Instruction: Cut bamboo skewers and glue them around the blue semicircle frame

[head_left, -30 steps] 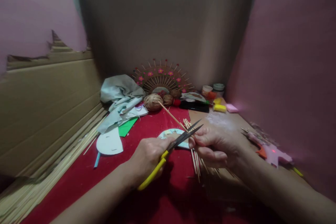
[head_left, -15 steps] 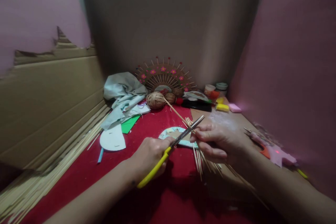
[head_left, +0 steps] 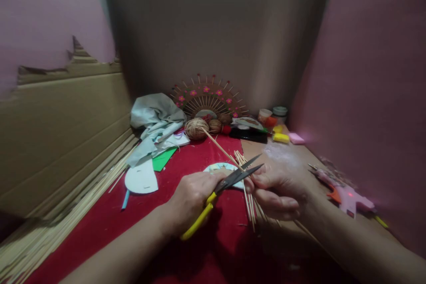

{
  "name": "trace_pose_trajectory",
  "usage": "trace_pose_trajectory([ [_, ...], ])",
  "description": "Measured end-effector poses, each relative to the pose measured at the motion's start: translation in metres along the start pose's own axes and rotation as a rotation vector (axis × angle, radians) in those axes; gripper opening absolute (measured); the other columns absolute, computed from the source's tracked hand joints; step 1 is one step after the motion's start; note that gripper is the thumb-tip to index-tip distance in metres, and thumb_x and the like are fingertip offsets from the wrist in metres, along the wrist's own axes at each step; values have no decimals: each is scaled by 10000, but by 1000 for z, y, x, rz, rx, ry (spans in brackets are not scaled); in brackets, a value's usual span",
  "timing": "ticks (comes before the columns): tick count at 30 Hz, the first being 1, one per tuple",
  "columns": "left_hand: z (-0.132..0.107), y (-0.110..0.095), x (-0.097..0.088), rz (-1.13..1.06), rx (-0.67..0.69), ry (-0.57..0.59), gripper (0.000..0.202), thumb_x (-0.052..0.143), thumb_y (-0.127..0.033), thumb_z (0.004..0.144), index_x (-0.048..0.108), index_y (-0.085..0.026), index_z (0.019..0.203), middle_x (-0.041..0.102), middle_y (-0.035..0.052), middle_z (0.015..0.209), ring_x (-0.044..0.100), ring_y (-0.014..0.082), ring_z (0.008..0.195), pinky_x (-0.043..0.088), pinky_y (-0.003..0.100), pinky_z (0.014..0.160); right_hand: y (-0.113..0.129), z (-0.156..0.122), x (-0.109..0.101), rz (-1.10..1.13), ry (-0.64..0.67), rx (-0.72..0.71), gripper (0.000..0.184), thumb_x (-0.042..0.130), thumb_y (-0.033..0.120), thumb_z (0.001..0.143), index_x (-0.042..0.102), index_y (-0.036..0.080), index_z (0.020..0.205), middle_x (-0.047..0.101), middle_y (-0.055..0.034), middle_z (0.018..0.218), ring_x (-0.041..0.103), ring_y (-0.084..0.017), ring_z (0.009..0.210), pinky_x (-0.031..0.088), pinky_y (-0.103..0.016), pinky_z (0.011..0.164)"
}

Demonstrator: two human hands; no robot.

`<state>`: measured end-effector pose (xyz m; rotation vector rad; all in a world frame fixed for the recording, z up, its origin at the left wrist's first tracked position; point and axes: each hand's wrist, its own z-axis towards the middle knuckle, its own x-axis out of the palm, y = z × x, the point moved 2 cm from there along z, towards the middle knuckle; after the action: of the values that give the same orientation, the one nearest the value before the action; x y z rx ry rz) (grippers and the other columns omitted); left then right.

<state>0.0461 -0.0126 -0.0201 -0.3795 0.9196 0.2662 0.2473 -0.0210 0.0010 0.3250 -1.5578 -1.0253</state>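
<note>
My left hand is closed round the yellow handles of a pair of scissors, whose dark blades stand slightly apart and point right. My right hand pinches a thin wooden skewer that slants up and left from my fingers, crossing the blades. Under both hands lies a small round paper disc on the red cloth. A loose bundle of skewers lies below my right hand.
Cardboard walls enclose the space. A long stack of skewers runs along the left wall. At the back: a grey cloth, twine balls, a decorated stick fan, small jars. A pink glue gun lies right.
The scissor blades were shut on the skewer half a second ago and are now slightly apart. Both hands have sunk a little and shifted slightly right.
</note>
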Motion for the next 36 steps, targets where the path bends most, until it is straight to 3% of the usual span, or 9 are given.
trace_pose_trajectory([
  [5, 1, -4, -1, 11, 0, 11, 452, 442, -155, 817, 475, -181, 1267, 676, 78, 1053, 646, 185, 947, 545, 319, 813, 0, -1, -3, 10, -2, -2, 167, 520, 170, 871, 659, 92, 920, 609, 26, 493, 302, -23, 238, 420, -133, 293],
  [10, -5, -1, 3, 7, -25, 27, 283, 410, -115, 749, 595, -147, 960, 650, 35, 717, 615, 156, 642, 521, 269, 591, -1, 1, -3, 16, -88, -75, 157, 538, 147, 852, 681, 90, 884, 596, 43, 467, 211, -8, 216, 363, -111, 253],
  [13, -6, 4, 6, 20, -102, 60, 307, 418, -110, 758, 595, -133, 1007, 630, 14, 655, 580, 146, 549, 491, 261, 537, -1, 3, -3, 2, -147, -98, 134, 577, 161, 827, 692, 99, 861, 590, 48, 449, 177, -5, 213, 336, -110, 239],
  [18, 2, 2, -1, -78, -95, 163, 520, 434, -104, 795, 436, -171, 1310, 628, 84, 1188, 602, 186, 1061, 485, 314, 901, -1, 6, -4, -101, -248, -162, 118, 593, 171, 807, 698, 117, 819, 550, 52, 394, 162, -12, 212, 287, -115, 228],
  [22, 6, 3, -15, -56, -196, 202, 451, 427, -184, 857, 426, -188, 1308, 613, 75, 1206, 577, 190, 1086, 461, 309, 916, 10, 0, -4, -120, -391, -312, 88, 638, 221, 785, 684, 152, 753, 497, 84, 373, 121, -8, 230, 235, -108, 231],
  [27, 0, 37, -37, 293, -610, 190, 308, 393, -267, 878, 530, -179, 1139, 640, 109, 1088, 613, 226, 959, 464, 313, 791, 17, -6, -11, -142, -572, -399, 73, 666, 217, 744, 653, 159, 702, 442, 94, 338, 161, -12, 243, 203, -117, 256],
  [30, -14, 72, -47, 446, -830, 314, 335, 447, -376, 842, 537, -177, 1095, 649, 124, 1034, 624, 269, 913, 455, 324, 711, 7, 0, -16, -199, -600, -357, 118, 639, 252, 757, 653, 140, 723, 479, 63, 340, 280, -32, 239, 233, -137, 272],
  [33, -25, 98, -51, 453, -873, 406, 403, 527, -468, 777, 554, -169, 1048, 661, 108, 932, 629, 262, 810, 448, 309, 628, -2, 5, -13, -265, -597, -323, 163, 622, 279, 760, 657, 121, 736, 499, 41, 334, 326, -50, 235, 234, -154, 266],
  [36, -24, 94, -52, 480, -839, 346, 373, 589, -398, 756, 581, -143, 1028, 649, 109, 891, 614, 261, 815, 472, 329, 679, -5, 6, -8, -346, -631, -271, 170, 626, 271, 755, 662, 106, 739, 539, 18, 367, 361, -41, 250, 221, -146, 273],
])
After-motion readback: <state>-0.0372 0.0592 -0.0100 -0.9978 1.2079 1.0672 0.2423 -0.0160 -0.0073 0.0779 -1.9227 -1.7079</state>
